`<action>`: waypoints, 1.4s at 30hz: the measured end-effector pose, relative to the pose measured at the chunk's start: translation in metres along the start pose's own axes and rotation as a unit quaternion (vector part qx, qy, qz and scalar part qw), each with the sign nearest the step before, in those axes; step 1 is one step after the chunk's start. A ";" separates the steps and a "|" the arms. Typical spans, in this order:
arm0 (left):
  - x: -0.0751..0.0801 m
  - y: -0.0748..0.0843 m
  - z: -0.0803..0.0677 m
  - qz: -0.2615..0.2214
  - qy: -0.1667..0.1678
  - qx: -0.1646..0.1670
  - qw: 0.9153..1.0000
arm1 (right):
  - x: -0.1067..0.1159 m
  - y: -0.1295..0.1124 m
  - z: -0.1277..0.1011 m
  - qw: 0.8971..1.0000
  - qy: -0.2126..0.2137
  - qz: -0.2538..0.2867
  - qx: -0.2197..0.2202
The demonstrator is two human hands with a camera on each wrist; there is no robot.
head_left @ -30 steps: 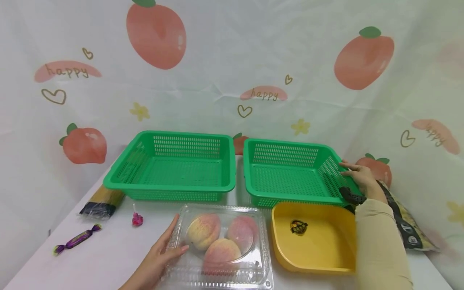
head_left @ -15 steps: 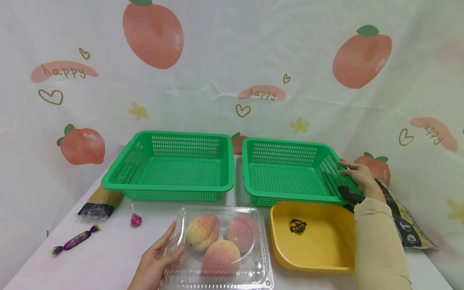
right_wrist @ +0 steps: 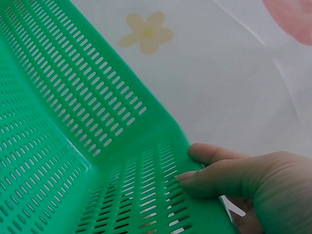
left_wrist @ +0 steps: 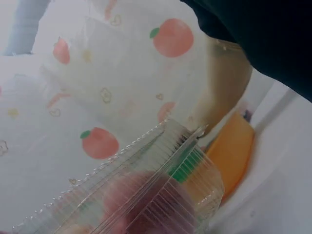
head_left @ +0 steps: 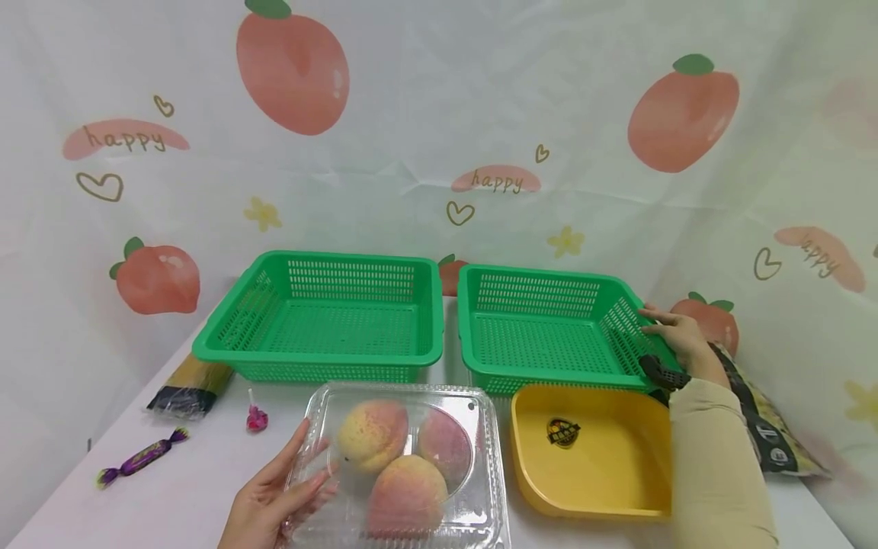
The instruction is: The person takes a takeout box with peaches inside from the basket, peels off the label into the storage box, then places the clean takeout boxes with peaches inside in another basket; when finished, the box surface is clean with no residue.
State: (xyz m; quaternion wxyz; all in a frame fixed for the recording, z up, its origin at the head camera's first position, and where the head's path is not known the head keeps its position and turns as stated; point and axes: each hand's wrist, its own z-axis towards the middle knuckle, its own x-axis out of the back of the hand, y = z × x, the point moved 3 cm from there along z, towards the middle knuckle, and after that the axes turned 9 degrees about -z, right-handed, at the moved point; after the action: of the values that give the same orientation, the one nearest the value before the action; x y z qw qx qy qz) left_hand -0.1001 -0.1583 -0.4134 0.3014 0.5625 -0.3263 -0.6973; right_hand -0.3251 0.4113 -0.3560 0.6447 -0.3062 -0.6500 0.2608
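While the left hand (head_left: 270, 499) grips the clamshell (head_left: 401, 465) on the white table (head_left: 185, 488) (peach-print backdrop), the right hand (head_left: 675, 335) holds the green basket (head_left: 549, 332).

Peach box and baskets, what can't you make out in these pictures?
- Left hand, head view: wrist cut off by the bottom edge; fingertips blurred behind the clear peach box.
- Peach box, left wrist view: peaches blurred, too close.
- Right hand, head view: the palm side against the right basket is hidden.
- Dark bag: its print is too small, partly hidden by the sleeve.

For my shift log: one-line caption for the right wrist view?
Right hand grips the rim of the green slotted plastic basket against a flower-print white backdrop.
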 end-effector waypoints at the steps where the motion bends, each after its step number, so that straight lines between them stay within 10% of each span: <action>1: -0.002 0.003 0.000 -0.029 -0.034 -0.007 0.999 | -0.001 -0.001 -0.001 1.000 -0.001 -0.001 -0.003; 5: -0.009 0.016 0.002 -0.082 -0.108 -0.027 0.990 | -0.004 -0.006 -0.002 1.000 -0.009 -0.017 -0.009; 12: -0.021 0.031 0.013 0.017 -0.001 -0.012 1.000 | -0.002 -0.004 0.000 1.000 -0.009 -0.019 -0.008; 26: -0.069 0.041 0.060 0.051 0.065 0.062 0.995 | -0.003 -0.005 -0.002 1.000 -0.008 0.011 -0.017; 42: -0.102 0.019 0.107 -0.001 0.094 0.060 0.994 | -0.002 -0.004 0.000 1.000 -0.003 0.002 -0.014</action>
State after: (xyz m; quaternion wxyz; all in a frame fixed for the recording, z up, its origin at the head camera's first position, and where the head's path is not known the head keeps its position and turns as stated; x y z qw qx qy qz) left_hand -0.1848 -0.0767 -0.3217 0.2959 0.6425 -0.3371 -0.6213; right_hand -0.3256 0.4072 -0.3549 0.6380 -0.3159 -0.6548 0.2537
